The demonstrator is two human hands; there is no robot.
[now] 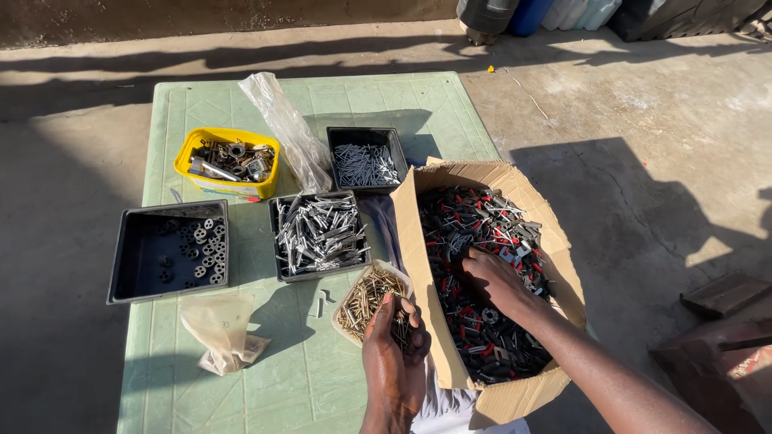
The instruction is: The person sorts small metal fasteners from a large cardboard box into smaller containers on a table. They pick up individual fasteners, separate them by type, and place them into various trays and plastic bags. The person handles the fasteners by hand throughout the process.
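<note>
Sunlit concrete is lying all around the pale green plastic table (241, 378) that we are working at, and along the far wall we are counting roughly four drums or jugs (523, 12), cut off by the frame's edge. On the table we are seeing three black trays: one on the left (133, 257) holding small round washers, one in the middle (319, 235) heaped with silvery bolts, and one further back (366, 161) filled with thin nails. One yellow tub (227, 162) of mixed metal parts is sitting behind them, and one clear plastic bag (283, 124) is standing up between the tub and the rear tray. One crumpled pale bag (223, 329) is lying near the table's front edge, and two loose metal pieces (323, 301) are resting on the tabletop just beside one small cream tub (366, 299) of brass-coloured screws. Our left hand (394, 354) is cupping a bunch of those same screws (400, 331), fingers curled around them, right at the tub's near rim. One open cardboard box (422, 265) is sitting at the table's right edge, filled with black and red fittings (482, 217); our right hand (492, 281) is pressing down into the pile, fingers buried, so we cannot tell whether it is gripping anything.
</note>
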